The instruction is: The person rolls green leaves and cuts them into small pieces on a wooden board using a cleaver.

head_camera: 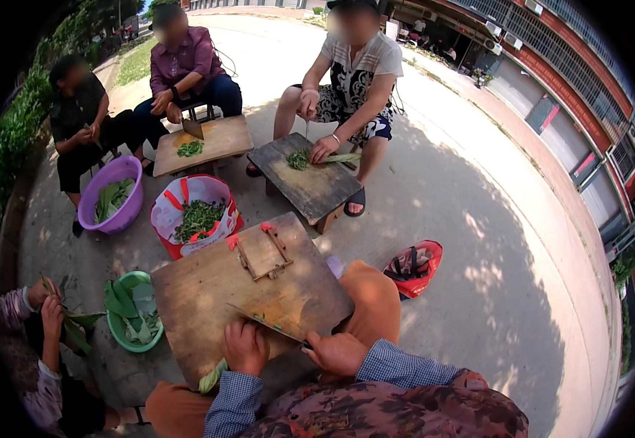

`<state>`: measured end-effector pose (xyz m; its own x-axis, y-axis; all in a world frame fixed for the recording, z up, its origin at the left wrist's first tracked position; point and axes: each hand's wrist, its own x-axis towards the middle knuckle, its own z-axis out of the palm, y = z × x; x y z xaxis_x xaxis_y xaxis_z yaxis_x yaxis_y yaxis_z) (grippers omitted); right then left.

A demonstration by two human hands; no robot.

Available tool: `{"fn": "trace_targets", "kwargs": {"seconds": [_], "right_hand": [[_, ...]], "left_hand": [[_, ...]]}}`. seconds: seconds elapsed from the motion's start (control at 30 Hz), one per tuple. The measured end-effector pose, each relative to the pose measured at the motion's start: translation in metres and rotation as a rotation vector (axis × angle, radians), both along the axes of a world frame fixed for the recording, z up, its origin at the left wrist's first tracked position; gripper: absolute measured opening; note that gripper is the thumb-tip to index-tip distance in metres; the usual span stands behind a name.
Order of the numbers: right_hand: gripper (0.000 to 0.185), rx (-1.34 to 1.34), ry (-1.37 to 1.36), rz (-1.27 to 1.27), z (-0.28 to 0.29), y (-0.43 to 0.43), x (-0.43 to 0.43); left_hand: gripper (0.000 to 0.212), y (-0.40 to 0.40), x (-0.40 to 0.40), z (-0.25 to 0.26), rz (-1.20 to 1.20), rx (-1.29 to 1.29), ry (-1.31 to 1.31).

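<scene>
My right hand (337, 351) grips the handle of a cleaver (273, 322), whose blade lies slantwise above the wooden board (191, 295) before me. Just left of the blade, my left hand (246, 347) presses down on a roll of green leaves (213, 375). One end of the roll sticks out below that hand, and the cut end is hidden by my fingers and the blade. Small green shreds (261, 316) lie by the blade on a yellowish worn patch. A wooden frame with red wrapped ends (267, 253) rests on the far half of the board.
A red and white bag (234, 216) of shredded greens stands beyond my board. Left are a green basin (123, 341) and a purple basin (136, 202) with leaves. Two people work at other boards (224, 141) (344, 189); others handle leaves. A red bag (427, 274) lies right.
</scene>
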<state>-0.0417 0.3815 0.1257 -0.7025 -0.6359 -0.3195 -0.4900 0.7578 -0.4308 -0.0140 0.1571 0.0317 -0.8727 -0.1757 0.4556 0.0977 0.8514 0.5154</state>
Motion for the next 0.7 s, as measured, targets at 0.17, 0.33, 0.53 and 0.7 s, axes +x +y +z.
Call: {"fn": "trace_targets", "kwargs": {"seconds": [0.17,0.33,0.53,0.7], "right_hand": [[0.036,-0.001,-0.003,0.013,0.001,-0.001,-0.004],[0.038,0.013,0.003,0.004,-0.005,0.000,-0.005],[0.044,0.026,-0.006,0.025,0.003,0.001,-0.009],[0.043,0.006,0.045,0.015,-0.002,0.001,-0.008]], "left_hand": [[0.013,-0.001,0.001,-0.004,0.005,-0.016,-0.018],[0.016,-0.003,-0.001,-0.006,0.022,-0.020,-0.038],[0.013,-0.003,0.002,-0.009,0.020,-0.051,-0.012],[0.013,-0.003,0.001,-0.009,0.016,-0.028,0.008]]}}
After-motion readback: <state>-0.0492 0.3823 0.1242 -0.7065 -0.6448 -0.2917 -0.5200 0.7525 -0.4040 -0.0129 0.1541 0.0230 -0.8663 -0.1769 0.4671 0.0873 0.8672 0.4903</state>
